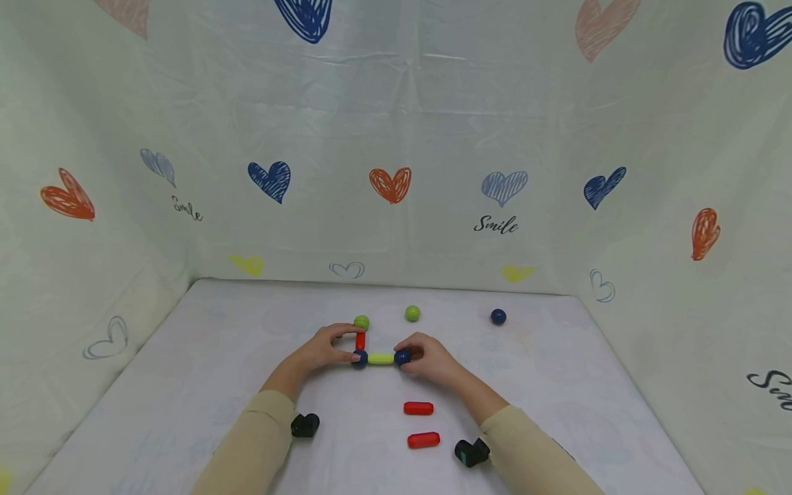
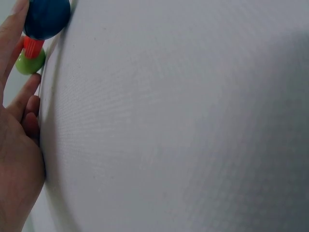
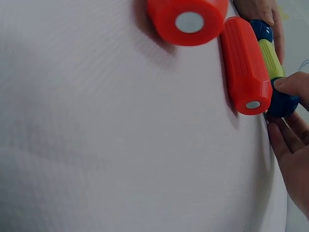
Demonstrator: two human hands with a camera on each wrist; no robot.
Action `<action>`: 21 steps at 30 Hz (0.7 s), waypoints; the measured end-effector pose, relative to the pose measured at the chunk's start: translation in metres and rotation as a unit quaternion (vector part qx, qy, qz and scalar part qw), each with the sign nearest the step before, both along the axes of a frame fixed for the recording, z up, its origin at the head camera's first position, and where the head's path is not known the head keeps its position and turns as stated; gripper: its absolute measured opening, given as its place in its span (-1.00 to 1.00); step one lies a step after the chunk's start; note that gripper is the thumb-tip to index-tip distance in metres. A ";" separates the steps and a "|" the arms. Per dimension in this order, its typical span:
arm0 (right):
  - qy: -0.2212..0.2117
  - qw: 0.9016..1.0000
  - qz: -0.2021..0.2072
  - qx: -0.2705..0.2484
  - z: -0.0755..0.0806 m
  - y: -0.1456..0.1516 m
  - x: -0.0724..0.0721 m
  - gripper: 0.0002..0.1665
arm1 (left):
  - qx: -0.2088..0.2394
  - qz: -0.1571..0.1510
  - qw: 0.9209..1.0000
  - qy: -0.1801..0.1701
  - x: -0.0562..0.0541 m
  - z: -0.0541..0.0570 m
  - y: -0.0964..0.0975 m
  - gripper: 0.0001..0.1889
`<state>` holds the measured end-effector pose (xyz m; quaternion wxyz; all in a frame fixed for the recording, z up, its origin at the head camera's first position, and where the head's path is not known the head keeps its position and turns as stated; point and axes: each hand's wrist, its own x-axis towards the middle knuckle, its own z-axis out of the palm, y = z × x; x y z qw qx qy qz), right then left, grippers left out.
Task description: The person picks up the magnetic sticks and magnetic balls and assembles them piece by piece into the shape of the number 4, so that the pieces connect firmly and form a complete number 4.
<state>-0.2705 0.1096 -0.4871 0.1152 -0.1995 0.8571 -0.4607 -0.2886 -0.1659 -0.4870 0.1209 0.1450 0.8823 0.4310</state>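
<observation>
Magnetic balls and rods are joined in an L on the table. A green ball (image 1: 361,322) tops a red rod (image 1: 360,341), which runs down to a blue ball (image 1: 360,359) at the corner. From there a yellow-green rod (image 1: 381,358) leads right to a second blue ball (image 1: 402,357). My left hand (image 1: 323,348) holds the red side of the L, thumb on the corner blue ball (image 2: 47,19) and index finger reaching up by the green ball (image 2: 30,64). On the right end, my right hand (image 1: 433,359) pinches the second blue ball (image 3: 284,102) between thumb and fingers.
Two loose red rods, one farther (image 1: 419,408) and one nearer (image 1: 423,440), lie in front of the L, close to the right forearm. Behind it sit a loose green ball (image 1: 412,313) and, farther right, a loose blue ball (image 1: 498,317). A heart-printed cloth (image 1: 445,254) rises behind the table.
</observation>
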 end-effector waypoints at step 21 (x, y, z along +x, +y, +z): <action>0.024 0.999 -0.028 -0.006 0.008 0.014 0.010 -0.66 | 0.010 -0.009 1.000 0.014 -0.003 -0.003 -0.001 -0.40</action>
